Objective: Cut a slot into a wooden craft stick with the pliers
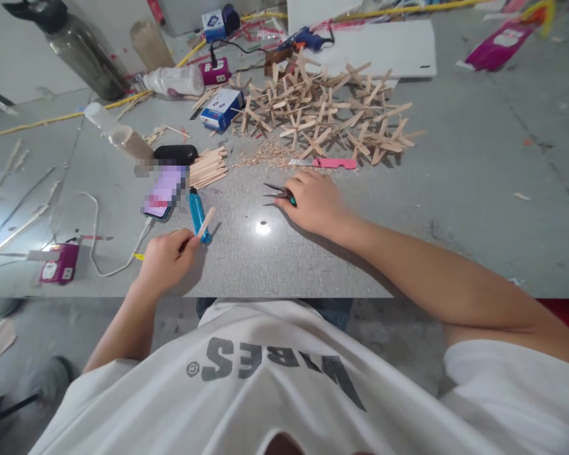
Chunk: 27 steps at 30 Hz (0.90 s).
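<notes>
Between the thumb and fingers of my left hand [168, 259] is a wooden craft stick [207, 222], tilted up and to the right. Just behind it lies a blue utility knife [198, 212] on the table. My right hand [315, 202] is wrapped round a pair of pliers [279, 193], whose jaws are spread and point left. Beyond that hand rests a pink-handled cutter [334, 163] with its blade to the left. A bundle of flat craft sticks [208, 167] lies to the left of a scatter of wood chips [270, 153].
A large heap of crossed sticks [322, 107] fills the back middle. A phone [165, 189] with a white cable lies on the left, near a black case [175, 154]. Behind stand a blue-white box [222, 109], a glue gun [308, 39] and a dark bottle [83, 54].
</notes>
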{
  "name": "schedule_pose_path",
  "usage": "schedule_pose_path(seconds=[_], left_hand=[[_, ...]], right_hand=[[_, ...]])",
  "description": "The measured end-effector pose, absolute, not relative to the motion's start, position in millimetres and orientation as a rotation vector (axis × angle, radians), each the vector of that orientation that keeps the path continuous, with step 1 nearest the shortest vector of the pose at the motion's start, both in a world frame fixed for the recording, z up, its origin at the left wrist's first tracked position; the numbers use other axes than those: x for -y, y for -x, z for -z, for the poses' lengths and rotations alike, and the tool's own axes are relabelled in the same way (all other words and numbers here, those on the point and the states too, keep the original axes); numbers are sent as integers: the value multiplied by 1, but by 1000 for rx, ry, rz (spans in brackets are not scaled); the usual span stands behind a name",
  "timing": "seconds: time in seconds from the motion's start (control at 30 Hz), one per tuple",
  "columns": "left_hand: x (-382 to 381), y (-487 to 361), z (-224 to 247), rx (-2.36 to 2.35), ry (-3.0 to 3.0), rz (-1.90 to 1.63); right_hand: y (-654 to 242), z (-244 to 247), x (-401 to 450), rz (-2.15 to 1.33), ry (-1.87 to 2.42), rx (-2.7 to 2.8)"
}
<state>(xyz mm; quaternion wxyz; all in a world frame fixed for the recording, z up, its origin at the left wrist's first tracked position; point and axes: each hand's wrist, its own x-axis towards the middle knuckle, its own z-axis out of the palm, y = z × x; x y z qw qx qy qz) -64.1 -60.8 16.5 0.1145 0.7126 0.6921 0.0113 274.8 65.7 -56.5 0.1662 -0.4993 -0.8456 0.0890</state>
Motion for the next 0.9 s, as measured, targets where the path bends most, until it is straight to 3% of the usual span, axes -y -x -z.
schedule_pose_path(seconds=[0.27,0.6,0.9], left_hand=[[77,89,1,-2301,-1811,15],[40,88,-9,-2150,-1972,269],[25,94,-10,-1986,-2203,360]], right_hand=[[-265,55,-59,-67,1409,2483],[-136,2,-29,-325,894,3057],[-148,-8,-9,-469,1275,2921]])
